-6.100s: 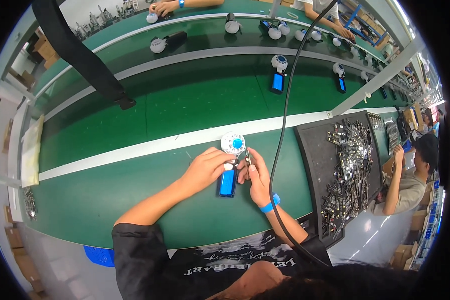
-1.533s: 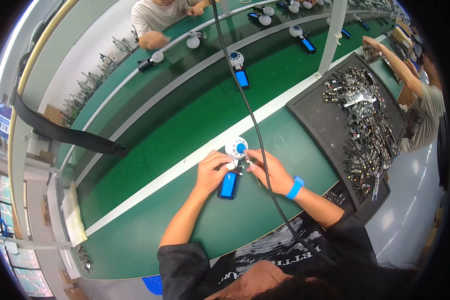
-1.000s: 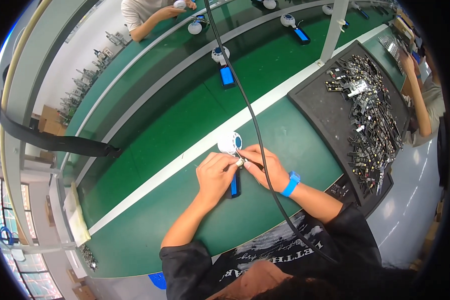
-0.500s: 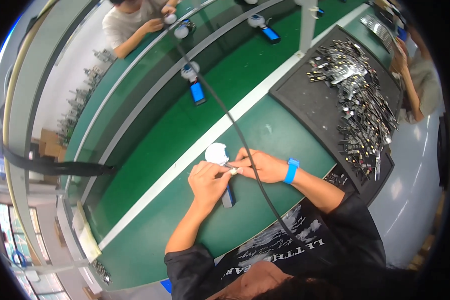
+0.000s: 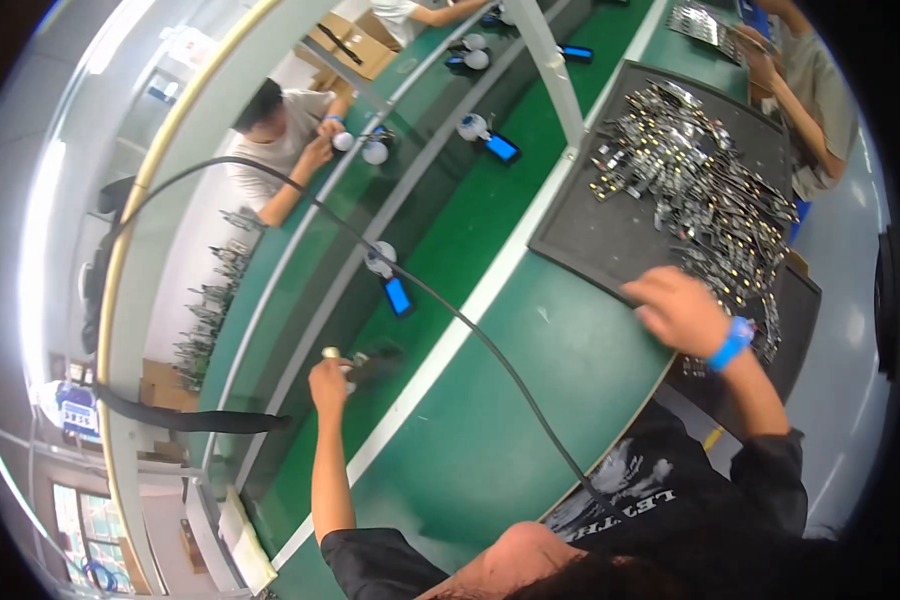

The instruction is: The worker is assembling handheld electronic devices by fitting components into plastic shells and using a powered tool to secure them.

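Observation:
My left hand (image 5: 328,385) is stretched out over the green conveyor belt, its fingers closed on a pale-and-dark piece (image 5: 355,370). That piece has a cream-coloured end above my fingers and a dark part smeared by motion, so its kind is hard to make out. At the near edge of the black tray (image 5: 595,235), my right hand (image 5: 685,312) hovers with fingers stretched out and nothing visible in them. Heaped in that tray are many small dark electronic parts with short cables (image 5: 685,170).
White ball-shaped devices, each joined to a slab with a blue face (image 5: 398,297), lie along the belt. A black cable (image 5: 515,380) hangs across the view. Two people sit across the line, and another person (image 5: 805,110) is beyond the tray. A metal post (image 5: 550,75) stands by the tray.
My hands were together at a white ball-shaped device on the green bench and have parted. The left has gone out over the belt, the right to the tray. The device has left the bench spot.

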The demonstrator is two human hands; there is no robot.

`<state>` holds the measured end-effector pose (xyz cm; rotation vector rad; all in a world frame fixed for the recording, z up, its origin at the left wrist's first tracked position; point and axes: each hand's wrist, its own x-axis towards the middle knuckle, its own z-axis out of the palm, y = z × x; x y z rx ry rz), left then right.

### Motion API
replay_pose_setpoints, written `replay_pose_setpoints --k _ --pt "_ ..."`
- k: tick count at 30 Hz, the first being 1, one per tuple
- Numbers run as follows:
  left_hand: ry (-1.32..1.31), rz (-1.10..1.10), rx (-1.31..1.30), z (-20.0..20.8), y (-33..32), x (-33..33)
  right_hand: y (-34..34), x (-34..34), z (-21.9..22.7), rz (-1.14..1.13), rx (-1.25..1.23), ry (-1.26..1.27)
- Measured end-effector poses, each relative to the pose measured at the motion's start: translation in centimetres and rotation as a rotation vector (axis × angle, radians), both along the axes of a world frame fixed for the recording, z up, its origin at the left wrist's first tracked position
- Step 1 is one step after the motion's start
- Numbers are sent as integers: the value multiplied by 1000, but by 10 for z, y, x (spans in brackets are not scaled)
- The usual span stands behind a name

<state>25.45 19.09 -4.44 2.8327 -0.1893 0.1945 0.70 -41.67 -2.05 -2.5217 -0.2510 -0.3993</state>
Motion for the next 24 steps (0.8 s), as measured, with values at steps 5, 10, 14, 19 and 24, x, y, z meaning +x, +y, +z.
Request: replay_pose_setpoints --k 5,10,14,19,24 --pt "-65 648 -744 8 78 85 -51 -15 -1 -358 -165 -157" --pt "-48 225 -233 -67 88 142 -50 15 -5 -416 -463 -197" --pt "90 84 -93 -45 -94 116 -56 21 -27 -336 -410 13" --pt "-14 45 -313 -53 -124 95 -47 33 -2 -264 -71 -107" --pt "71 -73 -751 -46 -184 -13 6 35 -2 -286 438 -462"
